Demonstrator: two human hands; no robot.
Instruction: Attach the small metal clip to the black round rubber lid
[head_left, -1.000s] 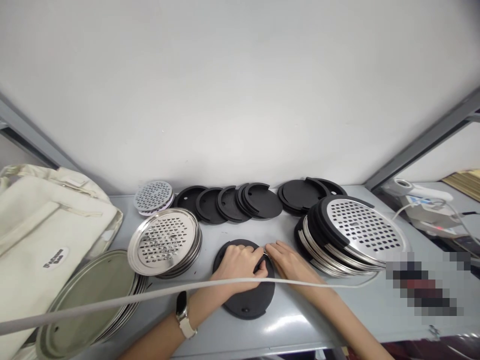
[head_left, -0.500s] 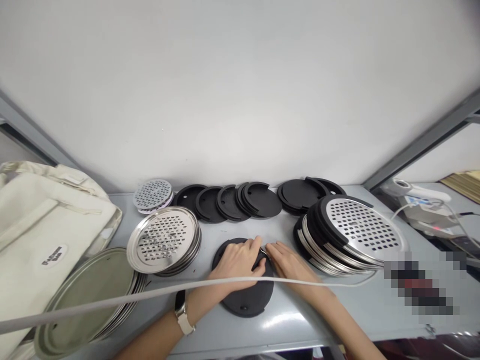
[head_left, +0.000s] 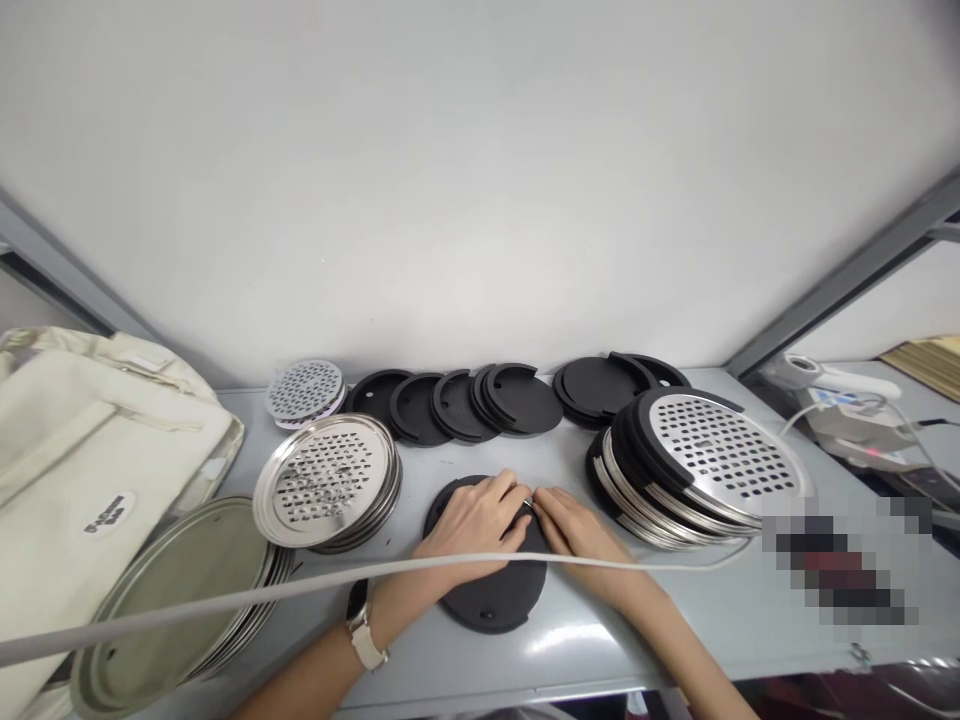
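A flat black round disc [head_left: 491,600] with a small dark hole near its front edge lies on the grey shelf. My left hand [head_left: 480,520] bends over its upper part with curled fingers, wearing a watch at the wrist. Beside those fingertips a small shiny metal bit [head_left: 529,502] shows; most of it is hidden, so its kind is unclear. From the right, my right hand [head_left: 574,525] presses its closed fingers against the disc's right rim, close to the metal bit. A pale cable [head_left: 337,577] crosses the view in front of both forearms.
Perforated metal plates [head_left: 330,480] are stacked left, before small grey perforated discs [head_left: 304,390]. Several black notched discs [head_left: 525,400] line the wall. Black rings and perforated plates [head_left: 724,450] form a right-hand stack. Greenish round plates [head_left: 180,590] and a cream bag [head_left: 67,450] occupy the left.
My hands keep almost the same place on the disc. The right fingers have shifted slightly and look more bent near the metal bit.
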